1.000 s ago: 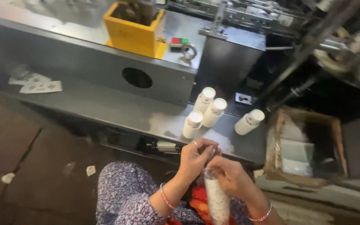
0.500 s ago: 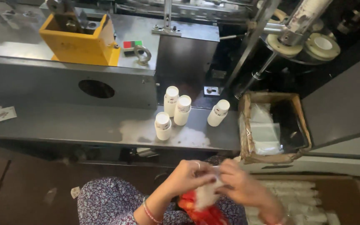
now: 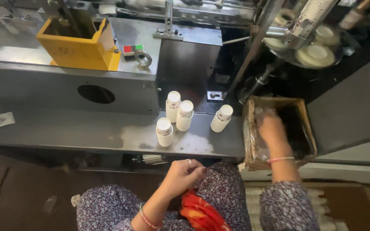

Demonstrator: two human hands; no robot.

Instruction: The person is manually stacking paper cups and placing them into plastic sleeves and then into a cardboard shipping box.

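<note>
box: the cardboard box (image 3: 307,137) sits at the right end of the metal shelf (image 3: 65,132), open on top, dark inside with some crinkly clear plastic at its near left wall

right hand: my right hand (image 3: 272,128) is reaching down into the box, a bit blurred, so I can't tell if the fingers are spread or grabbing anything

left hand: my left hand (image 3: 184,173) is low over my lap, well apart from the box, fingers curled in loosely; can't make out anything held in them. It's just above the orange cloth (image 3: 200,211) on my knees

bottles: four small white bottles (image 3: 185,115) with round caps stand upright on the shelf, left of the box, between my two hands and a bit further out. Three are bunched close, one stands alone nearer the box

room: the shelf is bare grey metal to the left of the bottles, lots of flat space there, front edge runs right above my knees

behind: a grey machine wall with a round hole (image 3: 96,93), and a yellow bin (image 3: 80,42) on top
</note>
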